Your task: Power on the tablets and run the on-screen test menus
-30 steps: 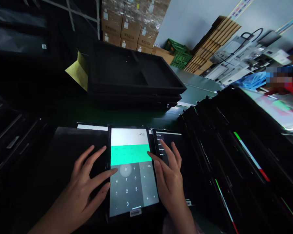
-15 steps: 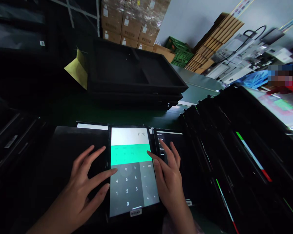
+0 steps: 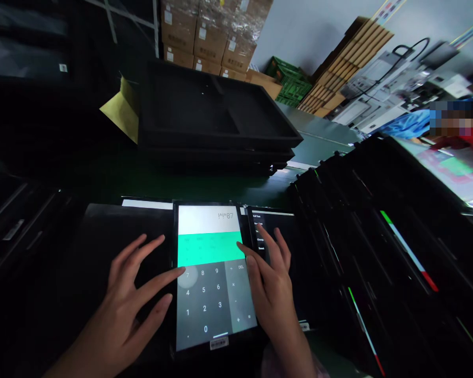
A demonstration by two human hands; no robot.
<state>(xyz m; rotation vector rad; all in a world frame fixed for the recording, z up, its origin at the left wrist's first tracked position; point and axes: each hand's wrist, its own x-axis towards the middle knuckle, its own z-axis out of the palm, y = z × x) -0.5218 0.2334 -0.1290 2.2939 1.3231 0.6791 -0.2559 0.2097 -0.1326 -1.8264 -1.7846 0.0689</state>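
A tablet [image 3: 216, 294] lies in front of me with a calculator on its lit screen: white display strip, green band, grey number keys. My left hand [image 3: 132, 299] is open at its left edge, the index fingertip at the 7 key, where a pale round glow shows. On the other side my right hand [image 3: 274, 278] is open, its index fingertip at the right edge of the green band. Its other fingers reach over a second tablet [image 3: 278, 231], which shows a dark screen with a short text list. Neither hand grasps anything.
Dark stacked trays [image 3: 220, 110] stand behind the tablet, with a yellow paper piece [image 3: 122, 110] beside them. Rows of dark devices [image 3: 362, 252] fill the right. Cartons [image 3: 208, 37] and green crates [image 3: 287, 81] are farther back. Another person's red sleeve [image 3: 469, 144] shows at far right.
The display now has a 7 after the 8, and the 7 key glows instead of the 8 key. My left hand has shifted slightly left. The right hand has hardly moved.
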